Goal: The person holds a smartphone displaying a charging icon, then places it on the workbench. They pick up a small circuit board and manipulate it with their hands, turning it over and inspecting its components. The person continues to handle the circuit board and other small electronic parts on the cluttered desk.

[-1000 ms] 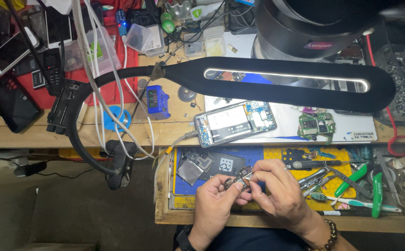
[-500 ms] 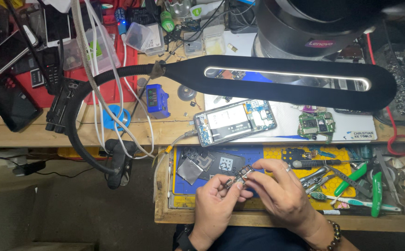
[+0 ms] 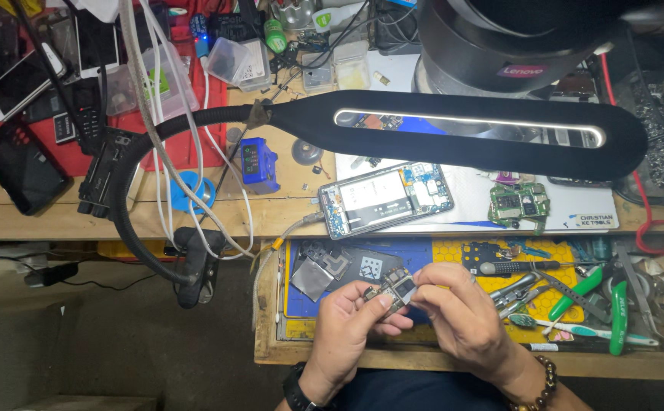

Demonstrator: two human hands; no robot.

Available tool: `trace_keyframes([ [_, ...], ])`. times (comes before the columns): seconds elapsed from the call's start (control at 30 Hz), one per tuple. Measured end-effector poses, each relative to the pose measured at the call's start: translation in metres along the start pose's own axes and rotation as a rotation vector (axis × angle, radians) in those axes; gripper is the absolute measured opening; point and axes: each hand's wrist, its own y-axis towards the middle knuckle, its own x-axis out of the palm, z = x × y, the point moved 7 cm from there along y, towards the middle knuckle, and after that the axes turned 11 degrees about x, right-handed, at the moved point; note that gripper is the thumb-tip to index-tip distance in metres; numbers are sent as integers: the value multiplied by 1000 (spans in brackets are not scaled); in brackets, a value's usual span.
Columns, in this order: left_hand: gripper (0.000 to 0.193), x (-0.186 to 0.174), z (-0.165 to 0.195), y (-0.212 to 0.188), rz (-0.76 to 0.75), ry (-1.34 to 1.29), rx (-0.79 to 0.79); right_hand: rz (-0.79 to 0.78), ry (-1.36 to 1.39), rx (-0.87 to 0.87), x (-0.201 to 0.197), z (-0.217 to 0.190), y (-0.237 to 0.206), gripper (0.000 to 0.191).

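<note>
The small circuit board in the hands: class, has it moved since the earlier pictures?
No. The small circuit board stays held by both hands just below the opened phone, over the blue mat.

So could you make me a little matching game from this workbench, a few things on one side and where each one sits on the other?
Things:
1. small circuit board
2. opened phone
3. green-handled pliers
4. blue box-shaped gadget

Places:
A. on the wooden bench, left of the opened phone
B. held between the left hand and right hand
C. in the tray, at the right end among the tools
D. on the white mat, under the long black lamp head

Pairs: 1-B, 2-D, 3-C, 4-A
</note>
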Motion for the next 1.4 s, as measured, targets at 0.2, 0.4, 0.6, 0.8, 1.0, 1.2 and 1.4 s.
trace_keyframes([
  [0.2,18,1,0,0,1,-1,14,-7,63,131,-1,8,-2,17],
  [0.4,18,-4,1,0,26,19,55,101,86,268,-12,18,-3,14],
  [0.6,15,-2,-4,0,44,52,90,44,145,318,-9,21,-3,23],
  [0.8,16,-3,-4,-1,43,60,116,-87,-53,160,-6,11,-6,36],
  [1.0,16,0,-2,-1,31,54,117,-59,-100,23,-6,4,-7,40],
  [1.2,17,-1,1,0,31,58,94,-22,-142,-77,-6,-7,-4,41],
  [1.4,18,-2,-1,0,36,48,92,-12,-158,-123,-6,-13,-1,41],
])
